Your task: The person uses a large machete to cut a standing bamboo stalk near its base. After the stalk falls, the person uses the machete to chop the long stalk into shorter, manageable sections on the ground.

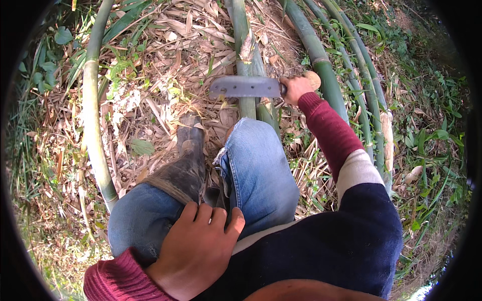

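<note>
My right hand (297, 89) is wrapped round the handle of a machete, whose pale wooden butt shows beyond my fist. The broad grey blade (246, 87) has several small holes along it and points left. It lies across the view over a green bamboo pole (246, 108); whether it touches the pole I cannot tell. Just above the blade, the pole has a pale, rough patch (246, 47). My left hand (198, 246) holds nothing and rests on my lap, fingers loosely apart.
More bamboo poles (321, 60) lie to the right, and a single pole (92, 100) runs along the left. Dry leaves (170, 35) and green plants cover the ground. My bent knee (261, 165) and dark boot (188, 155) are close below the blade.
</note>
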`<state>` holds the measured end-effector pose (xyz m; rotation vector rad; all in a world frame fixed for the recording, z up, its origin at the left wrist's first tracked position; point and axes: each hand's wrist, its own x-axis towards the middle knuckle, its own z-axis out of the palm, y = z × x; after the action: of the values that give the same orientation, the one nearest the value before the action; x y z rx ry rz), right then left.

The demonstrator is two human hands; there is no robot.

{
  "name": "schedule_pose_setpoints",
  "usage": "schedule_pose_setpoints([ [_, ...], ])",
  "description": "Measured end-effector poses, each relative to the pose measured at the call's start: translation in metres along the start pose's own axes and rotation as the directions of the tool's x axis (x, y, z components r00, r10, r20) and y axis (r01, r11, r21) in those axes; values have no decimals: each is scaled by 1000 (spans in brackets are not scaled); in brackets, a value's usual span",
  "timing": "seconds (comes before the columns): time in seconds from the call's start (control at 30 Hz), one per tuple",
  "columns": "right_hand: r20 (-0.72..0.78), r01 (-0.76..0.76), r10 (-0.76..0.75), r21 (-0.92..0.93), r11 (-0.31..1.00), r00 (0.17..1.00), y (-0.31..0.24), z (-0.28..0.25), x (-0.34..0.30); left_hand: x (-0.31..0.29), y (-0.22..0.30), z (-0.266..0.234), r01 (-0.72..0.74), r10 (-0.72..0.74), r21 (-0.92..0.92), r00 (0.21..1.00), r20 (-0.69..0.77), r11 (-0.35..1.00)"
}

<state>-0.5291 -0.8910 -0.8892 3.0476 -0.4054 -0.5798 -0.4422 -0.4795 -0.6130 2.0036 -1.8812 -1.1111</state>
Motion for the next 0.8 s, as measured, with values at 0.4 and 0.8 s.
schedule_pose_setpoints([
  [0.4, 7, -246, 246, 98, 964, 969, -4, -7, 8, 5, -6, 5, -30, 29, 35, 1000, 6, 999],
  [0.8, 142, -277, 254, 178, 944, 957, -44, -14, 3, -5, -1, 19, 20, -22, 103, 1000, 18, 995],
])
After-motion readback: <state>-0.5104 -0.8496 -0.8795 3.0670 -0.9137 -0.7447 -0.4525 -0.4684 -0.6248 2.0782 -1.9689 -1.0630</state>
